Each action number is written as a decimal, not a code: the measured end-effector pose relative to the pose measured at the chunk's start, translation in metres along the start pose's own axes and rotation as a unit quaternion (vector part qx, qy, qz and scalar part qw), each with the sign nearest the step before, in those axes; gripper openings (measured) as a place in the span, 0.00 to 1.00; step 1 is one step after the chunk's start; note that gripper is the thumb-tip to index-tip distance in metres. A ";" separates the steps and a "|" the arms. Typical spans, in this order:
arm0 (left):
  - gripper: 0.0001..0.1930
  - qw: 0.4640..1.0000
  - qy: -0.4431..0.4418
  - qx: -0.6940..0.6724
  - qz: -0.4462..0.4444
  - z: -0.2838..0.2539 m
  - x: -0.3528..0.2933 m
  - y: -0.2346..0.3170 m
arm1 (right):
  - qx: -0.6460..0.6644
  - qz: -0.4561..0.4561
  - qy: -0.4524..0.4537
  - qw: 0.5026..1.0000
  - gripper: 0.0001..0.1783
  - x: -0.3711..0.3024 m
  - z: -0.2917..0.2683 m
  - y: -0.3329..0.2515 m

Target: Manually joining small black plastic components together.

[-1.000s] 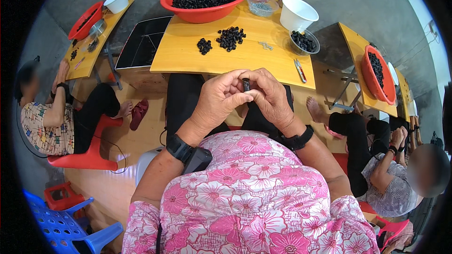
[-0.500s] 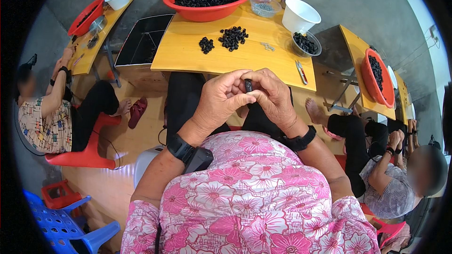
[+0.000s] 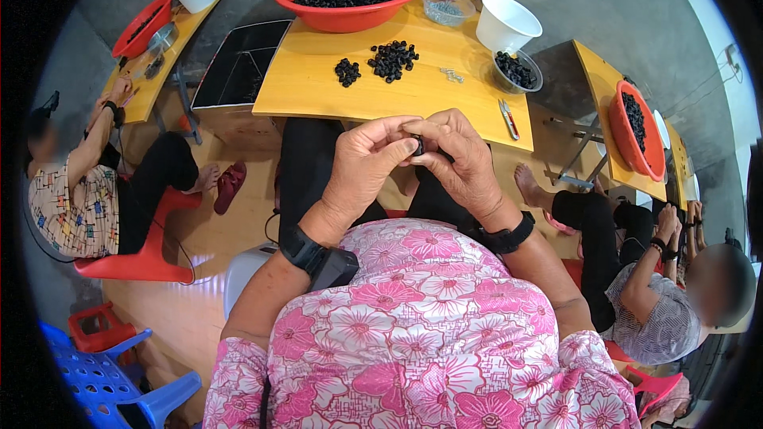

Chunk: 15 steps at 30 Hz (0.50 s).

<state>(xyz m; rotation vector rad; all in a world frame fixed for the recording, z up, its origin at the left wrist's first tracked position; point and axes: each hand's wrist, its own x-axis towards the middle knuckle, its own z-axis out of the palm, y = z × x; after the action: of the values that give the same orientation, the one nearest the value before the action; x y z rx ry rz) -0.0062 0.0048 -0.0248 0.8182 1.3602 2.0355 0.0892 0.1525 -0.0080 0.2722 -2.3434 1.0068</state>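
Over my lap, just short of the table edge, my left hand (image 3: 367, 160) and my right hand (image 3: 461, 160) meet at the fingertips. Between them they pinch one small black plastic piece (image 3: 418, 145), partly covered by the fingers. On the yellow table (image 3: 310, 103) beyond lie a larger heap of similar black pieces (image 3: 393, 61) and a smaller heap (image 3: 347, 72). A few tiny clear or silvery pieces (image 3: 451, 75) lie to their right. Thread snips (image 3: 509, 120) with red on the handle rest near the right front edge.
At the back stands a red basin (image 3: 350, 20) full of black pieces. A clear tub of small silvery parts (image 3: 447, 11), a white bucket (image 3: 509, 24) and a clear bowl of black pieces (image 3: 517, 73) stand right. People sit at tables on both sides; a blue chair (image 3: 103, 365) is lower left.
My fingers have closed further round the black piece and turned it, so less of it shows. The person at the left has shifted their hands a little.
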 end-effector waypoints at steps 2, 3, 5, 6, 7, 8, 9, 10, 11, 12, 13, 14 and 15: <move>0.15 1.000 -0.002 0.024 0.010 -0.001 0.001 -0.002 | 0.016 0.014 0.003 1.000 0.23 -0.001 0.000 0.000; 0.15 0.999 -0.003 0.048 0.021 -0.001 0.001 -0.002 | 0.032 0.026 0.005 0.999 0.23 -0.001 -0.001 0.000; 0.16 0.996 -0.007 0.077 0.034 -0.002 0.001 -0.001 | 0.040 0.043 0.005 0.998 0.22 -0.001 0.000 0.001; 0.16 0.993 -0.012 0.106 0.047 -0.002 0.001 0.000 | 0.048 0.061 0.005 0.997 0.22 -0.002 0.000 0.001; 0.16 0.993 -0.013 0.106 0.047 -0.003 0.001 0.001 | 0.048 0.061 0.006 0.997 0.22 -0.003 0.000 0.002; 0.17 0.992 -0.018 0.115 0.051 -0.004 0.001 0.001 | 0.050 0.062 0.001 0.997 0.22 -0.003 -0.001 0.003; 0.18 0.991 -0.023 0.123 0.055 -0.004 0.001 0.002 | 0.052 0.062 -0.004 0.997 0.23 -0.003 -0.001 0.004; 0.18 0.991 -0.023 0.124 0.054 -0.003 0.001 0.002 | 0.053 0.062 -0.004 0.997 0.23 -0.003 0.000 0.003; 0.18 0.993 -0.017 0.105 0.047 -0.002 0.001 0.002 | 0.040 0.050 -0.004 0.998 0.22 -0.002 0.000 0.002; 0.19 0.995 -0.013 0.085 0.041 -0.001 0.001 0.002 | 0.027 0.039 -0.004 0.999 0.22 -0.002 0.000 0.001; 0.19 0.995 -0.013 0.085 0.040 -0.001 0.001 0.002 | 0.027 0.039 -0.004 0.999 0.22 -0.002 0.000 0.001; 0.19 0.997 -0.012 0.066 0.029 -0.001 0.001 0.001 | 0.020 0.039 -0.003 0.999 0.22 -0.002 0.001 0.002; 0.20 0.999 -0.011 0.048 0.018 -0.001 0.002 0.001 | 0.013 0.038 -0.003 0.999 0.22 -0.002 0.001 0.002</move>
<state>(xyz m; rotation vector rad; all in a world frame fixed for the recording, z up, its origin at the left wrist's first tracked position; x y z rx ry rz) -0.0084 0.0050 -0.0236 0.9104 1.4490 1.9957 0.0904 0.1531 -0.0106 0.1975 -2.3623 1.0739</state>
